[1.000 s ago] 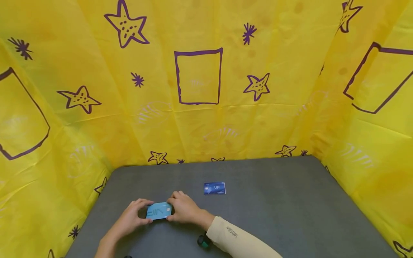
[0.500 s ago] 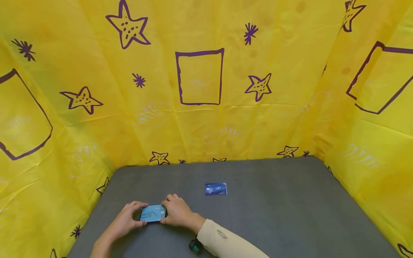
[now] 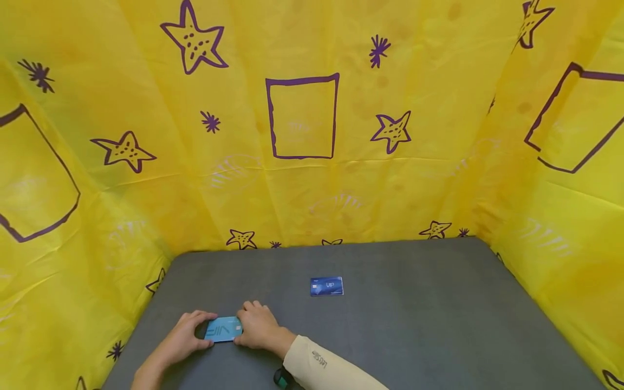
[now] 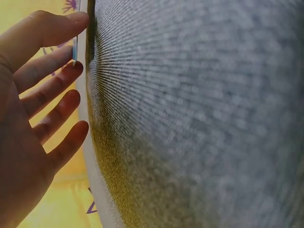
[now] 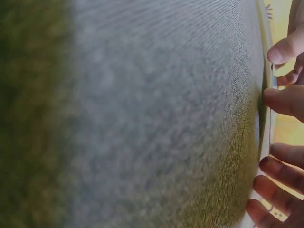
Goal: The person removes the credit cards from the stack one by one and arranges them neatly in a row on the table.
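Both hands hold a light blue card (image 3: 223, 329) low over the grey table, with large letters that read upside down and a chip at its right end. My left hand (image 3: 187, 333) pinches the left end, thumb on the near edge and fingers on the far edge. The right hand (image 3: 262, 327) grips the right end the same way. In the left wrist view the left hand (image 4: 38, 95) has its lower fingers spread, and only a thin sliver of the card (image 4: 74, 52) shows. Fingers of both hands appear in the right wrist view, the right hand (image 5: 287, 175) lower.
A dark blue card (image 3: 327, 286) marked VIP lies flat farther back on the grey table (image 3: 414, 325). Yellow cloth (image 3: 302, 200) with purple drawings walls in the back and sides. A dark strap device (image 3: 281, 377) sits at the right wrist, below the beige sleeve (image 3: 326, 365).
Both hands have moved left and toward the near edge, carrying the light blue card between them. The dark blue card keeps its place on the table, while the head view has shifted slightly.
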`<state>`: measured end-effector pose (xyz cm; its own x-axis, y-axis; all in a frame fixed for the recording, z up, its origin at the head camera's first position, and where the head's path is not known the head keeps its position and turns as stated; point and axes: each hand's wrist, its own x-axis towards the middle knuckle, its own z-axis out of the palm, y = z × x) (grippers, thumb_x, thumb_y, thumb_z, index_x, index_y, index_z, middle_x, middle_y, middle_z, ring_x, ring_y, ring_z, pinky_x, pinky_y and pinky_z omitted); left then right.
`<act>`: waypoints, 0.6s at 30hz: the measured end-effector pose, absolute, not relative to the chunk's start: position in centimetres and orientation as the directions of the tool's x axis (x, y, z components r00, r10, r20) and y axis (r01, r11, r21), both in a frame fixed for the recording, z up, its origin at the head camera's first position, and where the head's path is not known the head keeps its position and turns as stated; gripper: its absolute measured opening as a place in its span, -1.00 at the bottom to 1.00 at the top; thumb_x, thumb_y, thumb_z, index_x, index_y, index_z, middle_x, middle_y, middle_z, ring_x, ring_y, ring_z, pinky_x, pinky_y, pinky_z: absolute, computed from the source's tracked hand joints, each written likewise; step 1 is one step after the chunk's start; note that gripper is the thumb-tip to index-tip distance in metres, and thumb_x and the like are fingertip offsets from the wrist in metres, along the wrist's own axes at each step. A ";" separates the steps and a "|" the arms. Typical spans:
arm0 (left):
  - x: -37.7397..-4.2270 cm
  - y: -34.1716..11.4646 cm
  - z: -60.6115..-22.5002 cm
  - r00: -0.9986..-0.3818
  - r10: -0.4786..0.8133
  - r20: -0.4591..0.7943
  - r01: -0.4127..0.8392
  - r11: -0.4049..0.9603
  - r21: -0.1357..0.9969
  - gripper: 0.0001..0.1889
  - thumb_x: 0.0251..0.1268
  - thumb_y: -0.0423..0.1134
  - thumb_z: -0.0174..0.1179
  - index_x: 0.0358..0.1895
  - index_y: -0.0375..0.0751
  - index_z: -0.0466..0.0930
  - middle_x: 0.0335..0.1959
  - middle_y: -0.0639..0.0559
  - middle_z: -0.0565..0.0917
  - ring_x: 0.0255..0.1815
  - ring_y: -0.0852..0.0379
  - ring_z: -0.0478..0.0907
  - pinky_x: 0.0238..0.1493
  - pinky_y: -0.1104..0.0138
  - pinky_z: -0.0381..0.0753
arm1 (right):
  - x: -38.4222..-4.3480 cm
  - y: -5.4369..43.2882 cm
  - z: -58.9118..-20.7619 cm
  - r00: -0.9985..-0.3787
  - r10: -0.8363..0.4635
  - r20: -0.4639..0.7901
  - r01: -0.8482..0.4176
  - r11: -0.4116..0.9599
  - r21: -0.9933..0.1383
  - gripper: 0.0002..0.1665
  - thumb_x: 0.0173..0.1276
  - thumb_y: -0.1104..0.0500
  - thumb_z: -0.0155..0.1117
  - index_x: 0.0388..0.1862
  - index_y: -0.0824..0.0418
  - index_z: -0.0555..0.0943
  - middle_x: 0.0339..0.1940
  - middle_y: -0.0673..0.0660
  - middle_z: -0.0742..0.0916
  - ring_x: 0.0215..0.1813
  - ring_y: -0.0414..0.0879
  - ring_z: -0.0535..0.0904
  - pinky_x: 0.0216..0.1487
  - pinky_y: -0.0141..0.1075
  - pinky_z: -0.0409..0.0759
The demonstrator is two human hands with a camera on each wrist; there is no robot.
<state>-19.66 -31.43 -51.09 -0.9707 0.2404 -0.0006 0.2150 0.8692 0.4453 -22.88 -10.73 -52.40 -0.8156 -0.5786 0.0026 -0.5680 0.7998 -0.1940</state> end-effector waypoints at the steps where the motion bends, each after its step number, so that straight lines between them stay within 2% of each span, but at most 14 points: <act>1: -19.7 -31.4 -51.2 -0.971 0.239 -0.004 0.212 0.869 0.448 -0.45 -0.16 -0.12 0.53 0.02 -0.15 0.65 -0.05 0.02 0.63 -0.06 0.02 0.40 -0.07 0.21 0.45 | -22.8 -10.8 -52.4 -0.818 -0.575 -0.001 -0.565 0.804 -0.188 -0.46 0.12 -0.29 0.40 0.05 -0.12 0.63 -0.09 -0.18 0.58 -0.14 -0.26 0.41 -0.20 -0.39 0.37; 8: -19.7 -31.5 -51.1 -0.974 0.219 -0.063 0.169 0.878 0.447 -0.46 -0.16 -0.16 0.52 0.03 -0.14 0.64 -0.02 0.02 0.62 -0.04 0.02 0.40 -0.07 0.22 0.45 | -22.6 -11.2 -52.3 -0.818 -0.574 -0.014 -0.564 0.808 -0.173 -0.46 0.10 -0.31 0.41 0.02 -0.11 0.65 -0.09 -0.19 0.58 -0.11 -0.26 0.42 -0.23 -0.39 0.34; 18: -20.2 -31.3 -50.7 -0.972 0.200 -0.121 0.125 0.882 0.455 -0.46 -0.14 -0.19 0.52 0.04 -0.14 0.62 -0.02 -0.03 0.60 0.01 -0.04 0.43 0.01 0.09 0.46 | -22.5 -11.2 -52.0 -0.829 -0.559 -0.013 -0.551 0.820 -0.152 -0.43 0.09 -0.33 0.41 0.02 -0.12 0.65 -0.10 -0.19 0.59 -0.12 -0.26 0.43 -0.22 -0.39 0.36</act>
